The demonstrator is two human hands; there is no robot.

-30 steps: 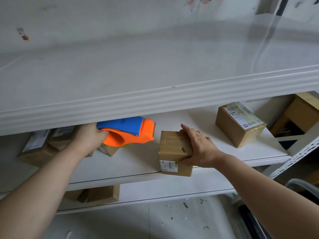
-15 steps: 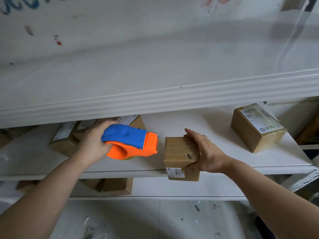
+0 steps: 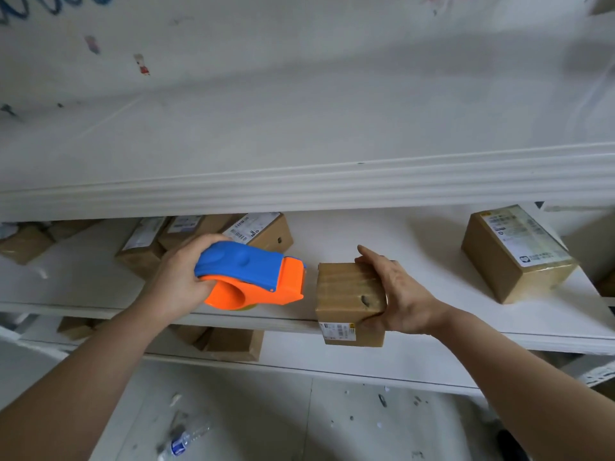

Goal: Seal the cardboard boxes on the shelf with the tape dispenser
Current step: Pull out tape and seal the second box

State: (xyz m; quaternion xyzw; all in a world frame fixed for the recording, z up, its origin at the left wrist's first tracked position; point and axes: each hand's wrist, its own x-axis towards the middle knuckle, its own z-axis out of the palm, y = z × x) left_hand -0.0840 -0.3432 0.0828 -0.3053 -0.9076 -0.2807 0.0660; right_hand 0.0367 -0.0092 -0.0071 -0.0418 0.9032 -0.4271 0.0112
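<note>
We are reaching both bare forearms up to the shelf (image 3: 432, 247). Our left hand (image 3: 179, 277) is curling its fingers round the tape dispenser (image 3: 253, 277), whose orange nose is pointing at the small cardboard box (image 3: 346, 294) from just left of it, not touching. Our right hand (image 3: 396, 294) is clasping that box from its right side, over the shelf's front edge. A labelled box (image 3: 512, 254) is sitting well right of it and a cluster of boxes (image 3: 263, 231) behind-left of it, all closed, so we cannot see what they hold.
</note>
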